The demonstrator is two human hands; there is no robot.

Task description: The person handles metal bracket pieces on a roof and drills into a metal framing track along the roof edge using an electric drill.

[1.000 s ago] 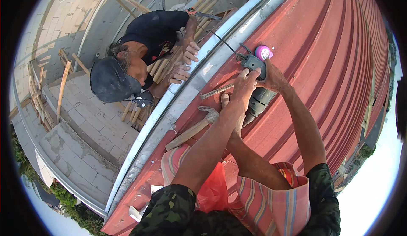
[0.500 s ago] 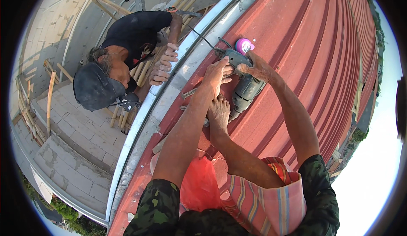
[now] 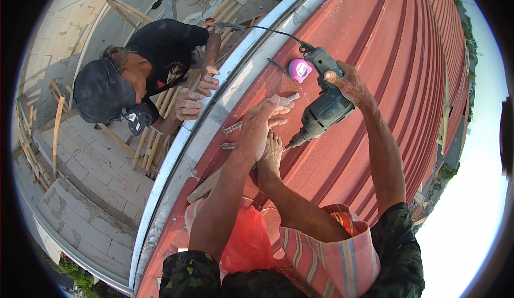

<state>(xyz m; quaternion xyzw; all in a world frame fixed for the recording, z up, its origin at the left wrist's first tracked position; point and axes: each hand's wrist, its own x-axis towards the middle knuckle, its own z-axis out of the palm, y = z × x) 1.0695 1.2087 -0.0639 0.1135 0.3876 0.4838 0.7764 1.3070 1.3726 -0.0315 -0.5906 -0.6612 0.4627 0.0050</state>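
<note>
My right hand (image 3: 348,86) grips the handle of a dark green-grey power drill (image 3: 324,113), its tip pointing down toward the red metal roof beside my bare foot (image 3: 270,153). My left hand (image 3: 259,127) is raised left of the drill with its fingers stretched out. A small pale cylindrical piece (image 3: 294,97) shows just past its fingertips; I cannot tell whether they touch it. A pink tape measure (image 3: 300,70) rests on the roof near the drill's back end. Short ridged metal pieces (image 3: 232,128) lie left of my wrist.
Another person (image 3: 160,52) in a black cap stands below the roof edge, hands at the metal gutter (image 3: 214,102). The drill's black cord (image 3: 267,29) crosses that edge. A red plastic bag (image 3: 248,239) and a wooden piece (image 3: 205,184) lie near me. Bamboo poles (image 3: 160,105) stand below.
My right hand has lifted the drill back and right, away from my left hand, which has come off it. The cord is pulled straighter. The other person's head and hands have shifted left.
</note>
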